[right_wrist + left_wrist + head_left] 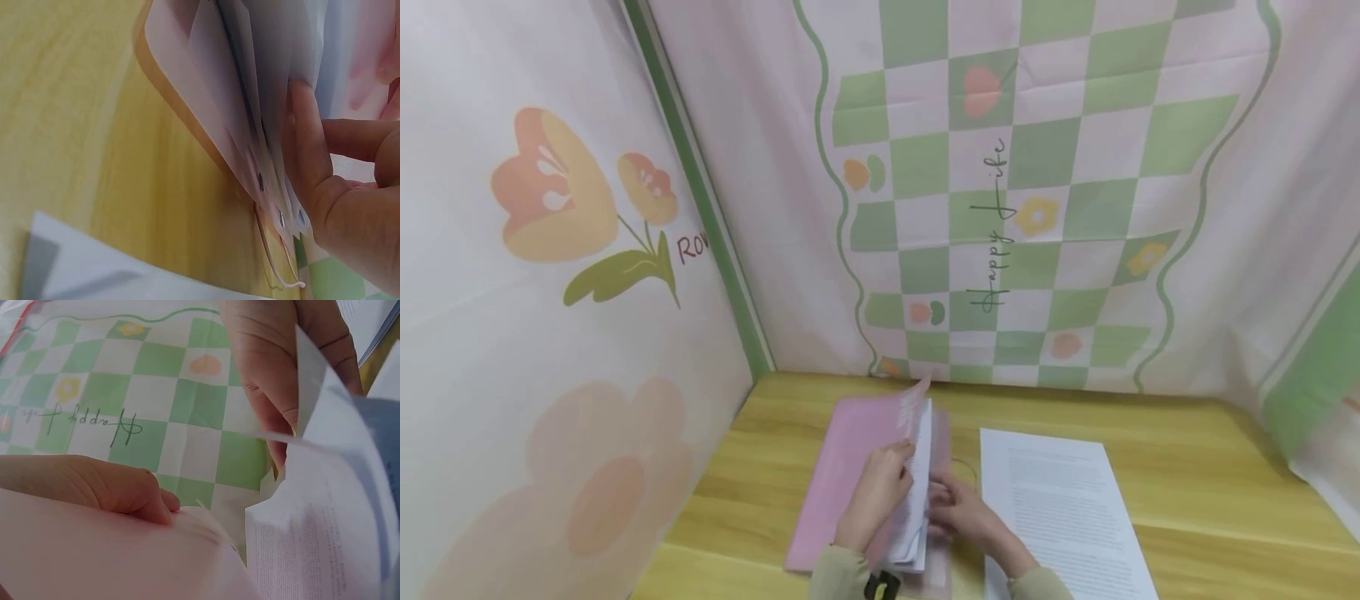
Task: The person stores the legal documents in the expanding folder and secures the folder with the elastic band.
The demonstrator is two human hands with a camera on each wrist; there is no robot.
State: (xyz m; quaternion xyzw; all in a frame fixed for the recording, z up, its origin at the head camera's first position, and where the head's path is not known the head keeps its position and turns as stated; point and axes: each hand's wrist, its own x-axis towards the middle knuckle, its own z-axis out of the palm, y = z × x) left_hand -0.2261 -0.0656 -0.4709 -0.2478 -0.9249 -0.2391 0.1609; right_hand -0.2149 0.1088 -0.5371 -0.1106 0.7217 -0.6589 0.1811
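A pink folder (838,467) stands partly opened on the table, its front cover raised and white printed papers (917,500) showing inside. My left hand (880,492) lies over the cover; in the left wrist view the thumb and fingers of that left hand (119,487) pinch the edge of the pink cover (137,550). At the folder's open side is my right hand (966,512). Seen from the right wrist, the right hand (356,212) has its fingers against the upright sheets (269,75), with one finger stretched along them.
To the right lies a white printed sheet (1067,517) on the wooden table (1210,483). A thin elastic loop (275,269) hangs from the folder's edge. Patterned cloth (1045,167) hangs behind the table, and another flowered cloth (550,350) is at the left.
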